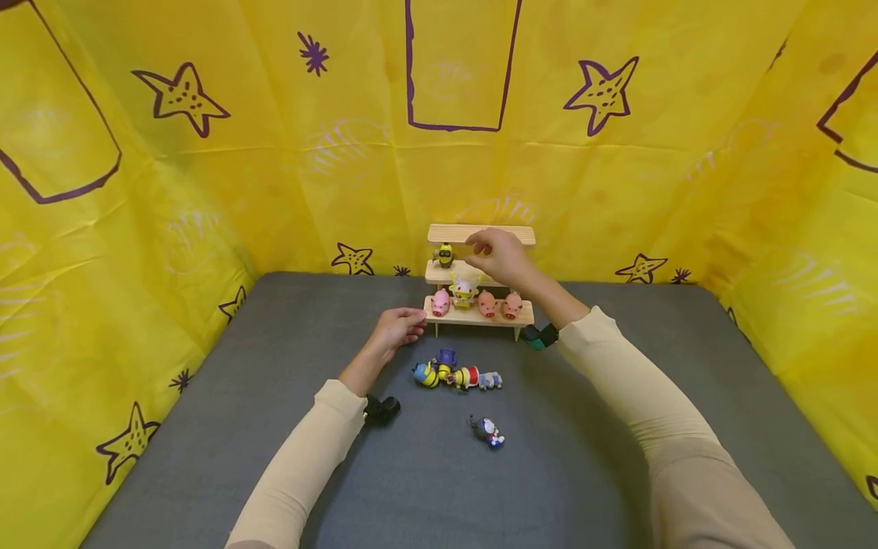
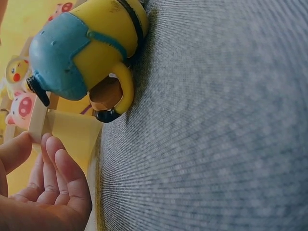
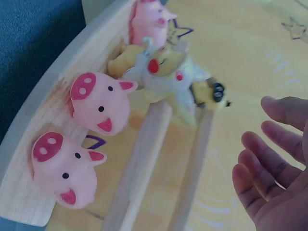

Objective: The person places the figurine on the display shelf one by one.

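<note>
A three-tier wooden display shelf [image 1: 511,235] stands against the back cloth. My left hand [image 1: 396,329] pinches the left end of its lowest tier between thumb and fingertips. Over the middle tier hovers my right hand [image 1: 504,255], fingers loosely bent and nothing in them. Just left of it, a small goggled Minion figure [image 1: 444,255] stands on that tier. Three pink toy pigs [image 3: 101,103] and a yellow-and-white horned figure [image 1: 464,291] line the lowest tier. Near my left hand, a Minion in blue overalls [image 2: 86,48] lies on its side.
More figures lie on the grey tabletop [image 1: 549,473] before the shelf: a red-and-yellow one [image 1: 466,377], a purple-blue one [image 1: 447,357] and a small grey-blue one [image 1: 490,380]. Closer lies a dark-and-white figure [image 1: 488,431]. Yellow patterned cloth [image 1: 274,198] encloses the back and sides.
</note>
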A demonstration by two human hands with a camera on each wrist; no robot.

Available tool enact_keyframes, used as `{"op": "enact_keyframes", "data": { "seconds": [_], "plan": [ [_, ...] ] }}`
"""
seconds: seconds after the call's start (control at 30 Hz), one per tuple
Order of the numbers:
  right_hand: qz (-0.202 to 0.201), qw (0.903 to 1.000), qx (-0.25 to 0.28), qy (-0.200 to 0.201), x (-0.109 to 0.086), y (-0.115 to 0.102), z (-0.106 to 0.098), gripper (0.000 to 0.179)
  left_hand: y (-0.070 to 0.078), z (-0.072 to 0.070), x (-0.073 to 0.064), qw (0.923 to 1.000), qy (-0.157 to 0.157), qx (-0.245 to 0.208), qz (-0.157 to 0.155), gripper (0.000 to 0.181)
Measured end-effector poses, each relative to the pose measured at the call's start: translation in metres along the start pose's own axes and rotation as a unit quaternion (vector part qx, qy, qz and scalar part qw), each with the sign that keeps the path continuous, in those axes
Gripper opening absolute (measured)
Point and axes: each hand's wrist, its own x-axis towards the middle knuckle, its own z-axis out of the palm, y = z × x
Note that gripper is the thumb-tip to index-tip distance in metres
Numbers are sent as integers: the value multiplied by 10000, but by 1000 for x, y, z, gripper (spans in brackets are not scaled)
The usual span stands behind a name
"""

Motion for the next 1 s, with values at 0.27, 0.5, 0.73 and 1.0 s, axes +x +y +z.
{"op": "enact_keyframes", "data": {
  "seconds": [0.27, 0.5, 0.73, 1.0],
  "plan": [
    [-545, 9976, -80, -429, -36, -3, -12, 27, 0, 0, 0, 10000, 18, -37, 50, 31],
    [-906, 9861, -56, -1392, -70, 0, -7, 20, -1, 1, 0, 10000, -17, -65, 67, 31],
    [-1001, 9752, -56, -1974, -88, 11, 13, 18, -1, 0, 0, 10000, 2, -4, 57, 31],
    [-836, 9632, -234, -2544, -102, 19, 40, 25, -1, 0, -2, 10000, 2, 16, 44, 31]
  ]
}}
